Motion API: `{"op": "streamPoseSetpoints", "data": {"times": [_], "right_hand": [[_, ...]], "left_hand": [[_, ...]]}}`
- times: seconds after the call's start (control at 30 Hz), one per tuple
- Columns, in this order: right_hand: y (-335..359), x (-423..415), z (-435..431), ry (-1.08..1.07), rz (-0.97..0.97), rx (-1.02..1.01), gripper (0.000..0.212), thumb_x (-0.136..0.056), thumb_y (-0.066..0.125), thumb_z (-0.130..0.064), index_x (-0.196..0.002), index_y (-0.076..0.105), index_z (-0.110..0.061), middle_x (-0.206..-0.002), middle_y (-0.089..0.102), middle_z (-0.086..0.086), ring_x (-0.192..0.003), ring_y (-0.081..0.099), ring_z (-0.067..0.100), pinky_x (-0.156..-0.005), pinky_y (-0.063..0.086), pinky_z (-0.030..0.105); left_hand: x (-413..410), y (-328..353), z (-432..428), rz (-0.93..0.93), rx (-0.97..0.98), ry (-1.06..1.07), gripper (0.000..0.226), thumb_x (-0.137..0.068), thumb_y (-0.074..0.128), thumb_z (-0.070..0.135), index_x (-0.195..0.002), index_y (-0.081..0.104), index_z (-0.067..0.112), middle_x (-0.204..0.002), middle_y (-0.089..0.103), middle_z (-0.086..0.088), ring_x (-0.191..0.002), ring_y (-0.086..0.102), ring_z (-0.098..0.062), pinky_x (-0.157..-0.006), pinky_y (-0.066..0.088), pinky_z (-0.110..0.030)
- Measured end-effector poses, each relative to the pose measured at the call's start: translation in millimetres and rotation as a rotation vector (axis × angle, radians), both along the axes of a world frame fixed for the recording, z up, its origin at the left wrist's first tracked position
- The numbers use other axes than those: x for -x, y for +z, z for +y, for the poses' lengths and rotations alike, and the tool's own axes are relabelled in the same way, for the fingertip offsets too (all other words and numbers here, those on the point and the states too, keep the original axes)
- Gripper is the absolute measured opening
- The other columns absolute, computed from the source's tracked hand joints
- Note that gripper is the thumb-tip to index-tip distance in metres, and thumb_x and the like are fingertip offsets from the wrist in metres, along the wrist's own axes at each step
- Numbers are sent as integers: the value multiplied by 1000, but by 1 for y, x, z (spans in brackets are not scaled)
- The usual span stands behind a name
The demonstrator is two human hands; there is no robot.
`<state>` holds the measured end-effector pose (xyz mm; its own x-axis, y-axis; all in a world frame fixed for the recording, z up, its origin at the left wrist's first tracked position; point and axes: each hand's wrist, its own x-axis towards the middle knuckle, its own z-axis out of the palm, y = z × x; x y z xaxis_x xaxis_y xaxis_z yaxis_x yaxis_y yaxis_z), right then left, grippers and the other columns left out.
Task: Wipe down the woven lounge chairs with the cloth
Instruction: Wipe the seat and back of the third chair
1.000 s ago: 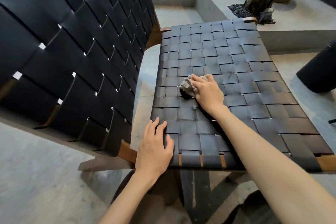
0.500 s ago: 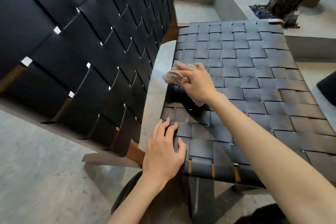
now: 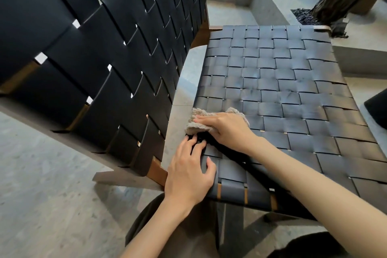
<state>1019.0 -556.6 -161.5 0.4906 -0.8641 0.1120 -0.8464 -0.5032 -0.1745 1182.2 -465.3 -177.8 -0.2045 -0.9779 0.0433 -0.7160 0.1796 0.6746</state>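
Head view: where does the cloth (image 3: 195, 128) lie?

Bunched on the left rim of the woven seat (image 3: 282, 90), at about 9 o'clock from the seat's middle. One edge hangs just past the rim toward the backrest (image 3: 104, 52).

And the grip on it?

No pinch that I can see. The right hand (image 3: 228, 132) lies flat on top, fingers straight and close together, pointing to 9 o'clock and pressing it down.

So which way is the work?

As I read it, the bulk of the seat lies from the cloth toward 1 to 3 o'clock, and the seat's long axis runs 6 to 12. A stroke would need to travel toward 3 o'clock, across the straps.

The other hand?

The left hand (image 3: 188, 176) rests with fingers spread on the seat's near-left corner, at 6 o'clock from the cloth, fingertips just beside it. It is near, but the right hand is the one on the cloth. The left only braces, I'd judge.
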Motion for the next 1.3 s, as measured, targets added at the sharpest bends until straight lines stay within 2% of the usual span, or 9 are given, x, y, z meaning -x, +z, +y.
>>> {"op": "streamPoseSetpoints", "data": {"times": [0.13,0.3,0.4,0.7,0.8,0.9,1.03,1.13,1.3], "right_hand": [[-14,2,-29,-24,69,171,38,-78,62,-5,-109,74,-23,-115,70,-6,-111,64,19,-69,55,28],[-9,1,-78,-388,21,31,42,-95,47,-8,-132,58,-24,-140,53,-8,-140,35,19,-102,40,35],[-3,-7,-75,-491,0,-4,38,-94,46,-13,-125,61,-27,-125,63,2,-119,55,31,-82,41,37],[24,-15,20,-132,86,-125,46,-87,47,-5,-126,62,-23,-114,70,6,-102,64,30,-74,48,37],[52,-8,32,-149,281,-245,21,-89,49,-17,-100,65,-23,-92,70,10,-89,61,36,-62,38,34],[73,12,27,-312,128,-270,16,-85,52,-14,-70,48,-20,-78,64,12,-82,57,39,-59,36,35],[59,13,2,-418,-352,-245,29,-94,50,-17,-113,65,-32,-112,68,4,-124,50,24,-101,39,38],[23,-9,-11,-393,-26,-310,45,-98,42,-46,-143,40,-38,-154,33,-8,-147,16,21,-118,10,48],[3,-39,-11,-267,145,-150,41,-94,44,-25,-135,53,-26,-145,47,-6,-135,39,16,-110,25,37]], "left_hand": [[0,-3,1,-10,14,-7,58,-88,37,48,-141,45,26,-151,35,7,-143,20,-7,-111,21,-24],[0,-4,1,11,20,-4,59,-88,33,50,-141,44,26,-152,35,8,-143,20,-6,-112,23,-25],[0,-6,0,2,21,-8,59,-88,32,50,-141,44,26,-152,35,8,-143,20,-7,-112,22,-24],[-3,-5,-2,22,75,-9,46,-90,47,45,-130,51,23,-134,43,7,-124,40,-6,-97,37,-19],[-5,-5,1,64,131,7,33,-89,45,42,-113,55,21,-114,46,8,-102,43,-1,-78,36,-8],[-9,-6,9,106,266,-73,31,-92,44,31,-105,69,17,-106,63,5,-100,53,-2,-86,40,-6],[-16,-11,20,79,306,-169,37,-94,42,27,-118,68,16,-120,67,3,-117,56,-7,-105,37,-15],[-25,-14,29,-33,333,-261,41,-97,39,29,-132,57,17,-136,56,3,-129,48,-10,-112,29,-22],[-45,-14,43,-159,397,-301,45,-98,34,34,-137,51,18,-140,52,0,-130,48,-14,-106,41,-32]]}}
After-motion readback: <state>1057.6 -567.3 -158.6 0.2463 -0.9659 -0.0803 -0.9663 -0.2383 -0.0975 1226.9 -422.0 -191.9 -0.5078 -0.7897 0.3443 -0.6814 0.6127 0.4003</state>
